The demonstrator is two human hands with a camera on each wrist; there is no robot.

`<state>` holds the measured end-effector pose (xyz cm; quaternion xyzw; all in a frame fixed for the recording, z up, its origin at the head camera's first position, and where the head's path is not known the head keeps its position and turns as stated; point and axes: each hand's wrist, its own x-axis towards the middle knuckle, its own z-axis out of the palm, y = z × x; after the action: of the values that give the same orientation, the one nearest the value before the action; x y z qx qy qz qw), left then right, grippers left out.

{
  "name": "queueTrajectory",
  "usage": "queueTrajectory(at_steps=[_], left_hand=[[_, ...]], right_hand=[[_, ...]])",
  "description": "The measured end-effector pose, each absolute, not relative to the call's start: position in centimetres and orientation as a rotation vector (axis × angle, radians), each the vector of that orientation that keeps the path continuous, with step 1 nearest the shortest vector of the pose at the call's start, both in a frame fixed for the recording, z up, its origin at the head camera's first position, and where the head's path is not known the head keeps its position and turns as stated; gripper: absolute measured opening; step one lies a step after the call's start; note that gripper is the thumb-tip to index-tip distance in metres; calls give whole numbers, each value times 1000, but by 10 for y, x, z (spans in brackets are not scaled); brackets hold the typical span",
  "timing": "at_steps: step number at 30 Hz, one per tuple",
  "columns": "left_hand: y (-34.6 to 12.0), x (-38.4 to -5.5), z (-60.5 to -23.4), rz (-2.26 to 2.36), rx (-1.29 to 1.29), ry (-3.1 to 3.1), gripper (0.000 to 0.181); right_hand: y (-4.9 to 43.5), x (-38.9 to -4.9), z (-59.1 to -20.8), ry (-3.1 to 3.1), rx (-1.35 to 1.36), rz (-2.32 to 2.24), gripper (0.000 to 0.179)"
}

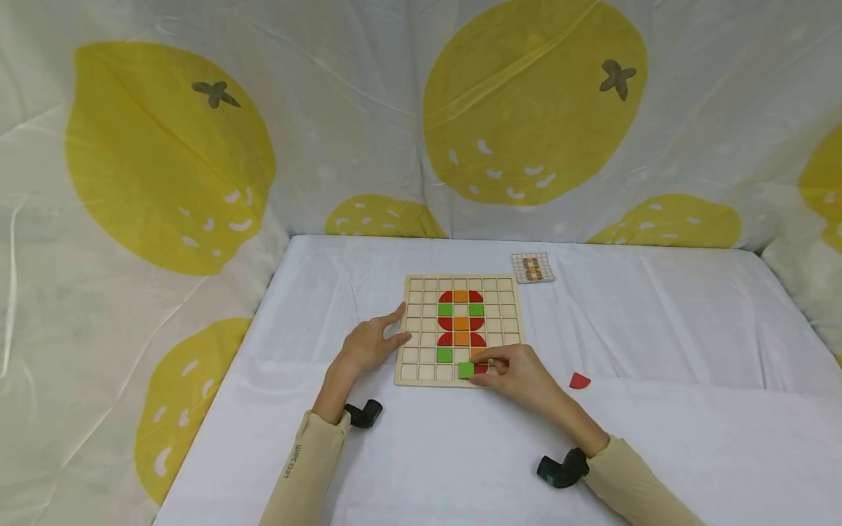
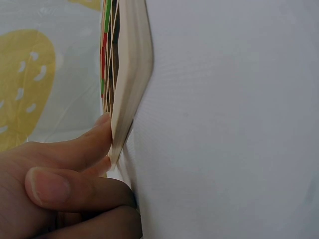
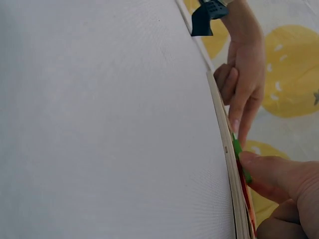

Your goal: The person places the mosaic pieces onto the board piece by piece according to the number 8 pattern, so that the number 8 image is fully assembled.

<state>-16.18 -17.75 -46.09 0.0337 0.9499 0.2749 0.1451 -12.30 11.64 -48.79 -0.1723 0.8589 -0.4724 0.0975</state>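
A square wooden grid board [image 1: 421, 369] lies on the white table, with red, orange and green tiles set in its middle columns. Between thumb and fingers my right hand [image 1: 522, 371] pinches a green square tile [image 1: 465, 370] over the board's near rows. The right wrist view shows that green tile [image 3: 241, 159] tilted near the board's edge. A red tile [image 1: 481, 370] shows partly under the right fingers. My left hand [image 1: 368, 343] rests against the board's left edge, thumb and index finger spread apart; in the left wrist view its fingertips touch the rim.
A red quarter-circle tile [image 1: 579, 380] lies on the table right of the board. Behind the board's far right corner is a small pattern card [image 1: 533, 268]. A cloth printed with lemons [image 1: 533, 102] hangs behind the table and along its sides.
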Motion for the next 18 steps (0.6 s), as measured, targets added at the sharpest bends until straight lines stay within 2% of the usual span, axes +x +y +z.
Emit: queueTrajectory(at_steps=[18], left_hand=[[-177, -163, -463, 782, 95, 2737, 68]], right_hand=[[109, -121, -489, 2545, -497, -1381, 25]])
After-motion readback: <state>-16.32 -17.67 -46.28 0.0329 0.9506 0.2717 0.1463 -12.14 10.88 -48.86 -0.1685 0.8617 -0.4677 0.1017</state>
